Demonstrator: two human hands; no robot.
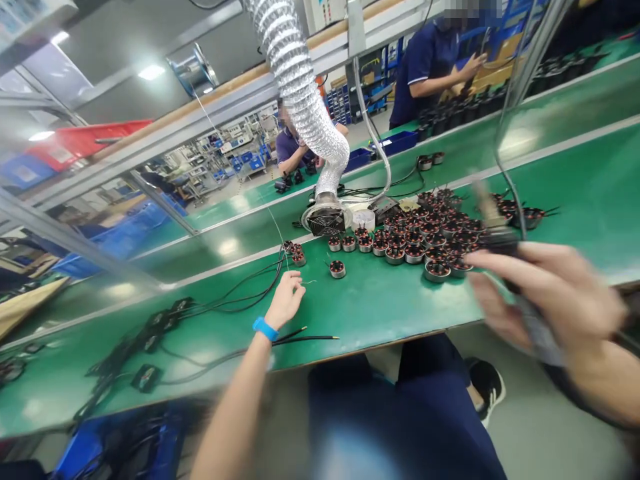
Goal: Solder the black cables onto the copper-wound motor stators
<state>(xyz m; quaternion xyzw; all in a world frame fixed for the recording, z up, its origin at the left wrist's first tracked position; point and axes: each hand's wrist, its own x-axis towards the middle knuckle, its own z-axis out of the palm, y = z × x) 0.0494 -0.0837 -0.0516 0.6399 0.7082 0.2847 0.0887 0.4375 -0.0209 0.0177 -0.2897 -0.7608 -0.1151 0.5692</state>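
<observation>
My left hand, with a blue band at the wrist, pinches a thin solder wire; its free end pokes out to the right of the fingers. Just beyond that hand, a single small round motor part with a silver rim and copper windings sits on the green bench. My right hand, blurred by motion, grips a soldering iron with its tip raised up and away from me. Behind the iron stands a crowded group of similar motor parts, partly hidden by my right hand and the iron.
A silver exhaust duct hangs down to a round fan. Black cables lie across the green bench on the left. The wire spool hangs above. Two people work across the bench.
</observation>
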